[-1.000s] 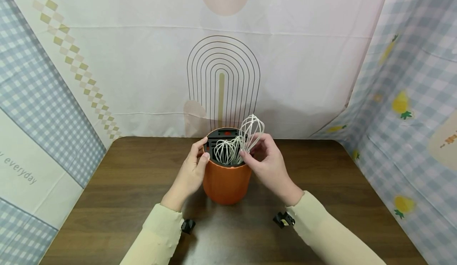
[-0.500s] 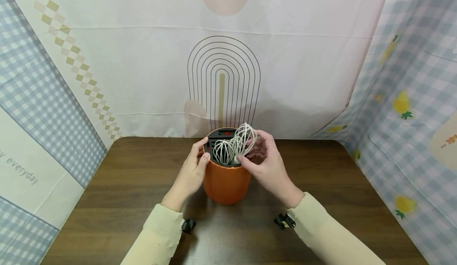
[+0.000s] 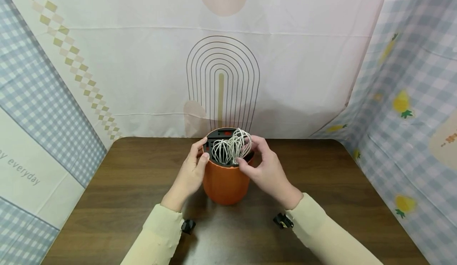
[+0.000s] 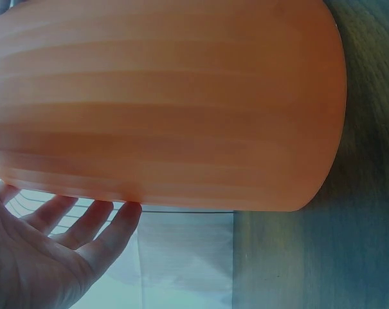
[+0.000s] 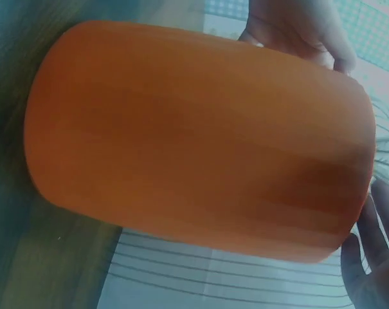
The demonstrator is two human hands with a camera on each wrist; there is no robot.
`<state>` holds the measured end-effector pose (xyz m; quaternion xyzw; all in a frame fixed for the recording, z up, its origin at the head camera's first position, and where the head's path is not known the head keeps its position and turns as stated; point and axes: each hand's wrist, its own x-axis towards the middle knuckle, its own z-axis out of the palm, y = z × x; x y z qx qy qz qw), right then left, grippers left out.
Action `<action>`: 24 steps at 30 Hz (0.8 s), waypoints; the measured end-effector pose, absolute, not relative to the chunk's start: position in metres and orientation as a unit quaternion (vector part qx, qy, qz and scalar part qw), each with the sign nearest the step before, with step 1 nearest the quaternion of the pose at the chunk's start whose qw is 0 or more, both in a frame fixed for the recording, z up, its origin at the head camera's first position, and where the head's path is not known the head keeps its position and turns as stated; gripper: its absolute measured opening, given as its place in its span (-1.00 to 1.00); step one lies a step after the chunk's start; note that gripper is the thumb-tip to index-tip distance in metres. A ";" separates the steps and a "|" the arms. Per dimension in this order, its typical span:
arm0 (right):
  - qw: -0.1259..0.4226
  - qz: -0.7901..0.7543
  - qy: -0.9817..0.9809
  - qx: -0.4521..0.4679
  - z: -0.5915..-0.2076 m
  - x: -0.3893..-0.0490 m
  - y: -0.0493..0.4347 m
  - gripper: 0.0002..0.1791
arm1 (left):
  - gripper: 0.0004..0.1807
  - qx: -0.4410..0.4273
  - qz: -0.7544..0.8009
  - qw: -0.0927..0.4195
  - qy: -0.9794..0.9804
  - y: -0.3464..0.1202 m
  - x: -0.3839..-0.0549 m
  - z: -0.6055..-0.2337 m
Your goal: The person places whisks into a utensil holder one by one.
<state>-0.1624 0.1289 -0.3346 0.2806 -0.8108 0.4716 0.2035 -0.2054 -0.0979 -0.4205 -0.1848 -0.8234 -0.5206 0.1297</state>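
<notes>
An orange utensil holder (image 3: 226,185) with a black slotted insert (image 3: 216,135) stands upright on the table. My left hand (image 3: 189,173) grips its left side, thumb at the rim; in the left wrist view, the fingers of my left hand (image 4: 46,257) touch the outer wall. Two pale wire whisks stand in the holder. My right hand (image 3: 265,168) has its thumb and fingers around the right whisk (image 3: 240,143), low on its wire head. Close beside that is the left whisk (image 3: 220,152), which neither hand touches. Both whisk handles are hidden inside the holder.
The holder rests on a dark brown wooden table (image 3: 143,185). Behind the table hangs a pale patterned cloth (image 3: 150,74). Checked cloths line the left and right sides. Each sleeve has a small black device (image 3: 188,226) near the wrist.
The right whisk has sunk lower into the holder and shifted left toward the other whisk, with my right hand following. My left hand has stayed in place.
</notes>
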 end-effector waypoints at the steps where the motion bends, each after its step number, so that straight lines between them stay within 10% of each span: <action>1: 0.200 0.468 -0.815 0.279 -0.335 -0.163 0.130 -0.49 | -0.49 -0.184 -0.520 0.130 -0.823 -0.098 -0.205 -0.420; 24: 0.260 0.454 -0.806 0.277 -0.388 -0.194 0.165 -0.46 | -0.41 -0.190 -0.496 0.116 -0.839 -0.109 -0.201 -0.420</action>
